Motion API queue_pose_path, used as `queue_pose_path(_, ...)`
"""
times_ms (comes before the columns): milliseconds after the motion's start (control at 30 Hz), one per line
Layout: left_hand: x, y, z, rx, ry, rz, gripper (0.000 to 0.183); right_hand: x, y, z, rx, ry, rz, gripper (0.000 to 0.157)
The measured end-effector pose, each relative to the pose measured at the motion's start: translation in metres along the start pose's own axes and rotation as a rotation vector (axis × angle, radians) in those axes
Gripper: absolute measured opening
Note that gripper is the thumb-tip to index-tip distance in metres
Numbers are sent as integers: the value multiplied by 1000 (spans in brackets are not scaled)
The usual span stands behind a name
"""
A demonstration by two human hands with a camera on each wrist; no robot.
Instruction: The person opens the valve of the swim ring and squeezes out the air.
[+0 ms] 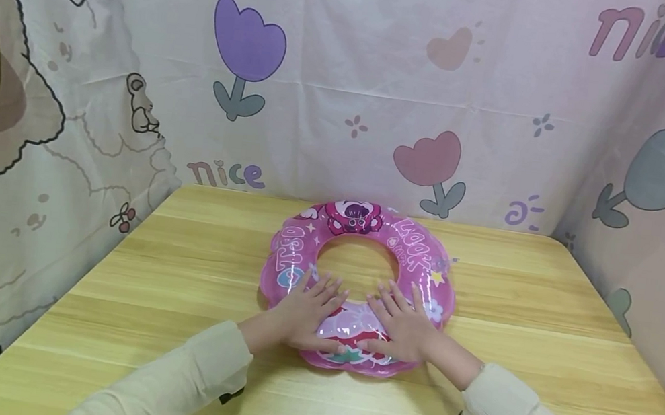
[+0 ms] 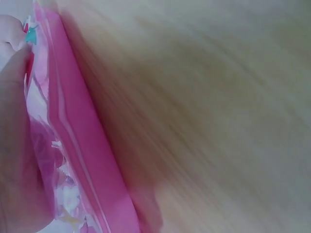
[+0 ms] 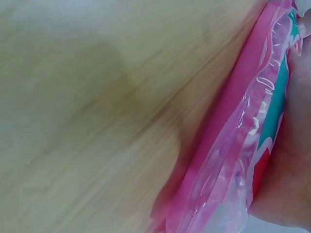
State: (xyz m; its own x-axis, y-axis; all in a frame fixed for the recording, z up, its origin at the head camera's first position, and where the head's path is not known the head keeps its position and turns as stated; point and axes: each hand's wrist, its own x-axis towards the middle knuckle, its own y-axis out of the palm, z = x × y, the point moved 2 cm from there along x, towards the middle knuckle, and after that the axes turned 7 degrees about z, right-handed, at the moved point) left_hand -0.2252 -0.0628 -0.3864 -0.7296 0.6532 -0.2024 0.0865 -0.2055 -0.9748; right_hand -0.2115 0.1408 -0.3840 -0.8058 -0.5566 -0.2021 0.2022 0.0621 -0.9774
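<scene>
A pink inflatable swim ring (image 1: 426, 244), printed with a bear, letters and flowers, lies flat on the wooden table (image 1: 519, 288). On its near left part rests my left hand (image 1: 310, 313), fingers spread and straight, thumb pointing inward. My right hand (image 1: 404, 323) lies the same way on the near right part, its thumb close to the left one. In the left wrist view the ring's pink side (image 2: 82, 121) stands beside the hand's edge. The right wrist view shows the seam and clear upper skin (image 3: 243, 126) under the palm.
A printed cloth (image 1: 336, 52) with tulips and hearts hangs behind the table's far edge. Similar cloth (image 1: 63, 220) drapes along the left side, and more (image 1: 654, 268) along the right. Dark bands (image 1: 230, 396) show under the sleeve cuffs.
</scene>
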Motion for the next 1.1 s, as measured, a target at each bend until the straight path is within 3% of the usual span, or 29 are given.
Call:
queue_pose_path(233,2,-2,0,22,-15,40,93,1,-2,1,-10,12,41,82)
queue_pose_path(567,4,-11,-7,84,-85,157,94,6,-4,3,-31,76,135,83)
queue_pose_path(1100,7,-14,-14,214,-158,205,94,7,-5,7,-65,100,144,84)
